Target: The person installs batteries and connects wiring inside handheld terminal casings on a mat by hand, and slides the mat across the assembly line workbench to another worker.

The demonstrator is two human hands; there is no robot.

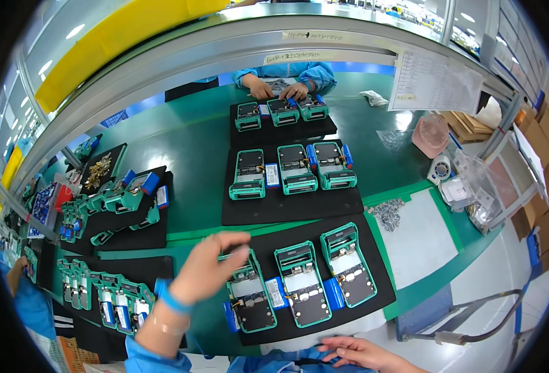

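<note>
My left hand (211, 267), wearing a blue wrist strap (173, 297), hovers over the top end of the leftmost green-framed electronic device (252, 304) on the near black mat. Its fingers are stretched out and slightly apart, and I see nothing in them; whether they touch the device I cannot tell. Beside it lie a middle device (302, 283) and a right device (349, 264), with exposed boards. Blue battery packs (277, 292) sit next to the devices. Low at the table's front edge, my right hand (362, 353) is open, fingers extended and holding nothing.
A second black mat (293, 208) holds three similar devices. Beyond it, a co-worker's hands (277, 89) work over another mat. Small metal parts (387, 214) lie beside a white sheet (420, 242). More devices (122, 298) crowd the left; a pink fan (431, 133) stands back right.
</note>
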